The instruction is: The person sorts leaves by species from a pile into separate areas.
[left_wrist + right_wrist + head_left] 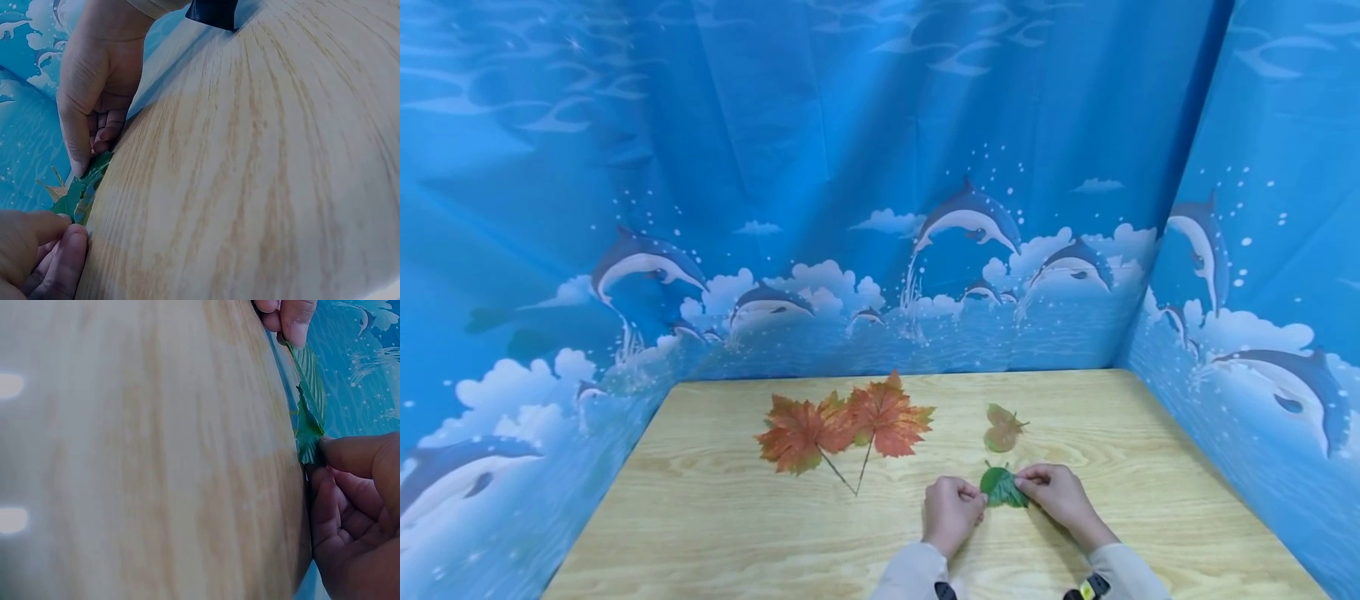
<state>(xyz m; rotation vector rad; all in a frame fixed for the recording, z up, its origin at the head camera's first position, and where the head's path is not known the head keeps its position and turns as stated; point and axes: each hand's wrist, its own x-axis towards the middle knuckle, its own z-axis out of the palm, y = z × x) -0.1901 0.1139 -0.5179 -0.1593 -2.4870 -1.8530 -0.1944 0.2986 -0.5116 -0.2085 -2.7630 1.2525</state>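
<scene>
Between my two hands is a green leaf (pixel 1002 487) with ribbed veins, low over the wooden table. My left hand (pixel 952 511) pinches its left edge between thumb and fingertips. On the other side my right hand (pixel 1063 498) pinches the upper right part. The right wrist view shows the green leaf (pixel 310 400) creased along its middle, with the right thumb (pixel 353 453) pressed on its near end. In the left wrist view the left fingers (pixel 70 250) grip one end of it. Just behind lies a faded reddish-green leaf (pixel 1003 427).
Two orange-red maple leaves (pixel 792 435) (pixel 891 417) on thin stems lie left of the hands, stem ends meeting. The pale wood-grain table (pixel 737 533) runs back to a blue dolphin-print curtain (pixel 850 167), which also hangs along both sides.
</scene>
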